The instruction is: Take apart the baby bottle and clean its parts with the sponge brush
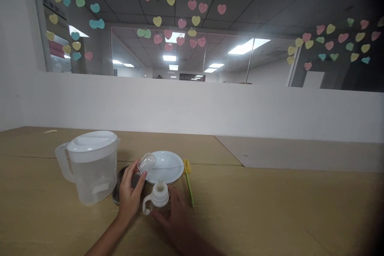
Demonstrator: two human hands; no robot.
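No readable text, brand, number or sign anywhere. Pale label patch on pitcher (90, 166) too blurred to read. Heart stickers (180, 24) on glass blank.

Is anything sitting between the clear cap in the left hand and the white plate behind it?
Nothing visible does. The left hand holds the clear cap right at the white plate rim's near-left edge; the baby bottle stands nearer, by the right hand.

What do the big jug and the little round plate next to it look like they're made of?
The jug looks like frosted, see-through plastic with an opaque white lid: its walls are cloudy and dull, not glassy. The plate is smooth, glossy white, either ceramic or melamine; the view leaves that open.
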